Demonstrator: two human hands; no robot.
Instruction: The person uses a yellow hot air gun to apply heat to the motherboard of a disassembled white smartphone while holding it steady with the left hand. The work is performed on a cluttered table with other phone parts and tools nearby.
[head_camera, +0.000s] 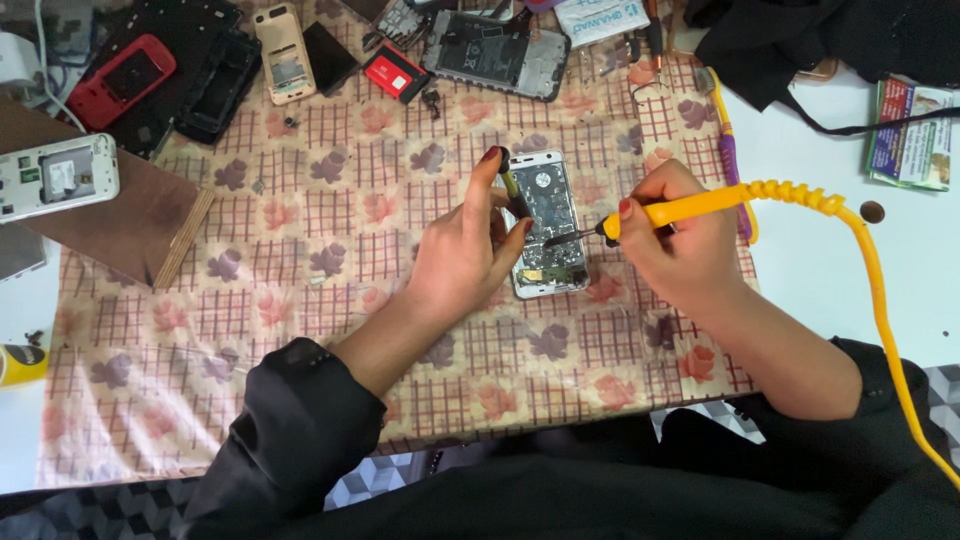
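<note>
An opened white phone (550, 215) lies face down on the patterned cloth (300, 300), its circuit board showing. My left hand (465, 250) rests at the phone's left edge and pinches a thin dark stick-like tool (514, 192) over the board. My right hand (680, 240) grips a yellow-handled soldering iron (690, 205); its dark tip (565, 238) points left onto the lower part of the board. The iron's yellow cord (880, 290) coils away to the right and runs down past my right sleeve.
Several dismantled phones and parts lie along the far edge: a red phone (120, 78), a beige handset (283, 52), a large open phone frame (495, 52), a white one (55, 178) on a brown board (130, 215). Black fabric (800, 40) and a leaflet (910, 130) sit far right.
</note>
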